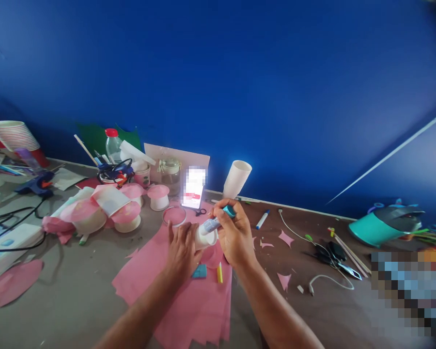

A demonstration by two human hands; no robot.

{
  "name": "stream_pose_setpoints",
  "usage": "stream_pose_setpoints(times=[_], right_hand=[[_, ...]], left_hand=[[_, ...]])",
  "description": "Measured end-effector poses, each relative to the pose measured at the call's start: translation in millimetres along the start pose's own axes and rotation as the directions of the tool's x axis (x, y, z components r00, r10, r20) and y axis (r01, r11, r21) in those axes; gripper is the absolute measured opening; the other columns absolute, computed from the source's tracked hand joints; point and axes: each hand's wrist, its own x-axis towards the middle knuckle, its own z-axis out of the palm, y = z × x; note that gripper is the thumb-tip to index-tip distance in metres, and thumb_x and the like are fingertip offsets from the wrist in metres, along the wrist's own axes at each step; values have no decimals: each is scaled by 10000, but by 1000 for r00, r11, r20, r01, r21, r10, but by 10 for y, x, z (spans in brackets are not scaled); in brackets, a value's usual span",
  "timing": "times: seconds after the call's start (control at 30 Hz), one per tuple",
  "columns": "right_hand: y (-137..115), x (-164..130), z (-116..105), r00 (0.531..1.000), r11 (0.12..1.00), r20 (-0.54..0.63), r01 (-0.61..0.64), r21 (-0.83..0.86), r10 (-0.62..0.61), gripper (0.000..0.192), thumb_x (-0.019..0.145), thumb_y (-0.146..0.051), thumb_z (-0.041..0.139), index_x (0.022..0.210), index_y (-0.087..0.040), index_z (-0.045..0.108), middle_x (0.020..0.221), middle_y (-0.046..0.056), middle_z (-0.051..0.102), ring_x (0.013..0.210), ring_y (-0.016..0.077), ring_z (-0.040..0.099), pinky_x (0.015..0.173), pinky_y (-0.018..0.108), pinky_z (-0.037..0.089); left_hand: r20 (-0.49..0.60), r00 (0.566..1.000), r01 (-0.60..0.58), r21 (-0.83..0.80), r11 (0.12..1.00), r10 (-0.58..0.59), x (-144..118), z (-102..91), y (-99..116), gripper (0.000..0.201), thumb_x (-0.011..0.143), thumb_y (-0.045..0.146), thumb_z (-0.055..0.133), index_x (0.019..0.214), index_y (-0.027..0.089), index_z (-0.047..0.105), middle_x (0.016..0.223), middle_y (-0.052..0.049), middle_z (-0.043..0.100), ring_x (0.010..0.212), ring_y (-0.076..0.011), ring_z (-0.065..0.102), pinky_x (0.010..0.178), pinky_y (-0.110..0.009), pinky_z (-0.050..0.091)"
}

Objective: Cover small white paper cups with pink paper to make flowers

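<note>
Two bare hands meet over a sheet of pink paper [199, 300] on the bench [76, 291]. Left hand [181, 252] wraps the side of a small white paper cup [206, 238], fingers curled on it, cup lying tilted with its mouth facing right. Right hand [234, 237] is clamped on a glue stick [218, 220], a smooth plastic tube with a teal cap end, tip pressed to the cup's rim area. Pink paper is thin and matte, its near edge cut in jagged steps. A round pink disc [212, 257] lies under the cup, partly hidden. Just beside it are a small teal block [199, 271] and a short yellow stick [220, 273].

Left of centre sits a cluster of white cups capped with pink paper [127, 215], round and squat. A clear ring with pink inside [174, 215] lies near them. Behind stand a lit phone [194, 191] (screen blurred), a glass jar [170, 175], and a tall stack of white cups [237, 178], ribbed and leaning. Right side: a blue marker [262, 219], pointed pink paper scraps [286, 237], black-handled scissors [334, 259], a white cable [327, 278], and a glossy teal tool [381, 225]. Far left: a blue glue gun [36, 184] and a plastic bottle with a red cap [112, 145].
</note>
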Motion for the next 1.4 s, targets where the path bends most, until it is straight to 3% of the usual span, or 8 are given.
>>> stream_pose_setpoints(times=[0.13, 0.3, 0.5, 0.7, 1.07, 1.23, 1.33, 1.4], right_hand=[[32, -3, -22, 999, 991, 24, -30, -133, 34, 167, 861, -365, 654, 919, -229, 576, 742, -20, 622, 654, 130, 589, 615, 248, 476], [20, 59, -82, 999, 963, -18, 37, -267, -43, 177, 853, -375, 656, 895, -227, 568, 739, -19, 618, 648, 129, 580, 601, 242, 463], [20, 65, -91, 992, 973, 91, -64, -220, 86, 185, 853, -384, 644, 910, -228, 561, 705, -30, 599, 627, 127, 566, 596, 240, 462], [-84, -3, -35, 966, 939, 189, -105, -328, 174, 201, 831, -378, 654, 897, -209, 568, 665, -31, 598, 573, 119, 528, 543, 227, 427], [10, 135, -162, 999, 933, 33, 33, -359, -23, 169, 850, -375, 636, 880, -219, 579, 708, -22, 619, 613, 124, 551, 579, 245, 447], [65, 273, -309, 993, 951, -42, -119, -284, 112, 218, 757, -378, 690, 870, -212, 603, 630, -39, 602, 546, 117, 520, 494, 220, 401], [11, 303, -328, 976, 970, -42, -218, -109, 214, 235, 678, -337, 736, 827, -209, 606, 605, -42, 590, 558, 129, 554, 491, 222, 407], [-45, 298, -305, 976, 977, -49, -211, 13, 211, 235, 661, -313, 758, 810, -211, 607, 627, -40, 593, 596, 137, 585, 534, 240, 445]], left_hand=[[-1, 1000, 0, -2, 1000, 0, -5, -3, -4, 500, 735, 99, 565, 1226, 173, 516, 1055, -110, 671, 1030, -288, 640, 1197, -625, 219], [5, 999, -40, -22, 999, 40, 4, -45, 18, 515, 674, 48, 549, 1166, 198, 575, 1033, -82, 670, 982, -249, 643, 1226, -585, 156], [16, 999, -35, -16, 999, 36, -13, -13, 9, 507, 667, 63, 565, 1156, 197, 591, 1040, -81, 671, 975, -251, 638, 1224, -571, 168], [62, 997, 35, 23, 999, -36, -30, 20, -32, 479, 738, 100, 557, 1206, 202, 559, 1075, -93, 670, 1033, -265, 634, 1200, -592, 210], [80, 996, -28, -29, 999, 30, -24, -52, 16, 548, 657, 48, 552, 1180, 209, 580, 1068, -93, 672, 1029, -264, 636, 1217, -597, 127], [79, 997, 27, -38, 999, -24, -21, -42, 1, 565, 660, 32, 536, 1195, 207, 571, 1089, -101, 669, 1059, -270, 635, 1213, -607, 102], [65, 989, 135, -33, 990, -133, -11, -18, -24, 486, 735, 91, 584, 1210, 195, 553, 1102, -123, 659, 1077, -294, 632, 1194, -628, 151], [67, 981, 183, -37, 982, -181, -10, 2, -43, 456, 779, 148, 616, 1226, 187, 536, 1114, -135, 650, 1081, -307, 630, 1176, -638, 194]])
